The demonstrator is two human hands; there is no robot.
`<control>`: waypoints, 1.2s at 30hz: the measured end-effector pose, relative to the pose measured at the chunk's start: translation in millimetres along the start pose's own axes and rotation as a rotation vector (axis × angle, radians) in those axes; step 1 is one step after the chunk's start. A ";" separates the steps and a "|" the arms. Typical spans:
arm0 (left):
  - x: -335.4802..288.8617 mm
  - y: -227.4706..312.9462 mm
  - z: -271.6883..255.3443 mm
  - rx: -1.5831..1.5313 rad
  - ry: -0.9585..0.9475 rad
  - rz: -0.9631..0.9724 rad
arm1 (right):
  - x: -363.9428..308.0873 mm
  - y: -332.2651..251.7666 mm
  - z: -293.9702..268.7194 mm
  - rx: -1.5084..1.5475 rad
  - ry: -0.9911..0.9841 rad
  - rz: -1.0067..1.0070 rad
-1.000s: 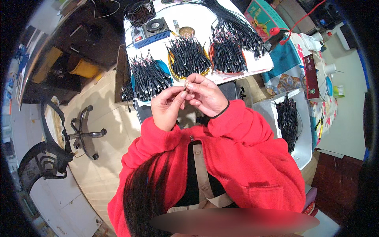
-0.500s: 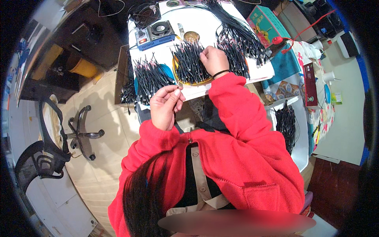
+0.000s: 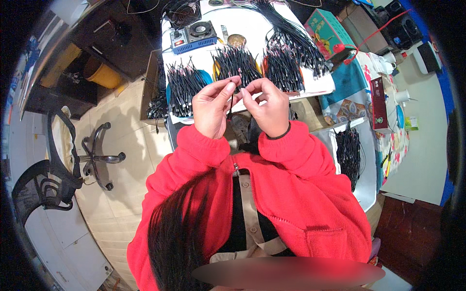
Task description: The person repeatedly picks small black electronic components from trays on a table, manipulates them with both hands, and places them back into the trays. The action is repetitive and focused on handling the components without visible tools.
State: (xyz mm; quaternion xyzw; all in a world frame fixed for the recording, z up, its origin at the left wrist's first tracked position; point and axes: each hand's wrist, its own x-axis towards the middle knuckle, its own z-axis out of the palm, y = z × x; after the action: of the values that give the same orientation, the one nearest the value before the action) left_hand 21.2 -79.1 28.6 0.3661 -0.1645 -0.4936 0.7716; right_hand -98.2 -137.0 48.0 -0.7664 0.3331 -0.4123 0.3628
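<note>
My left hand (image 3: 212, 107) and my right hand (image 3: 268, 106) meet fingertip to fingertip just in front of the table edge. A short black cable (image 3: 230, 103) hangs down from the pinched fingers of the left hand. Thumb and forefinger of the right hand are pressed together beside its upper end; what they hold is too small to tell. Behind the hands lies a pile of short black cables (image 3: 235, 62) on a yellow tray. Another cable pile (image 3: 184, 86) rests on a blue tray to the left, and a third cable pile (image 3: 283, 70) on an orange one to the right.
A small blue-and-silver device (image 3: 194, 38) with a fan stands at the table's back left, a round brown tin (image 3: 237, 40) beside it. Long black cables (image 3: 293, 36) spread across the back right. A white bin (image 3: 366, 167) with more cables sits at right; an office chair (image 3: 53, 169) stands left.
My right hand has come back from the middle cable pile to meet my left hand. The left hand has moved right and slightly up, and a black cable now hangs from it.
</note>
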 end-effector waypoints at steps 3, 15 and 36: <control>-6.5 -1.2 2.8 -0.027 -0.049 -0.023 | -8.2 -4.8 -1.3 0.007 0.001 -0.058; -24.5 -5.3 6.1 0.102 -0.110 0.028 | -3.2 -0.8 -26.9 0.461 -0.190 0.110; -20.5 1.2 -3.4 0.031 -0.462 -0.397 | -12.0 22.4 -33.8 1.235 -0.529 0.552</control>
State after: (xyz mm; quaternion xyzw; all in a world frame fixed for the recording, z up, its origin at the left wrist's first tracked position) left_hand 14.7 -59.4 29.4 0.2807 -0.2684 -0.7024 0.5965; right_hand -137.7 -148.3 38.2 -0.3838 0.1219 -0.2193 0.8887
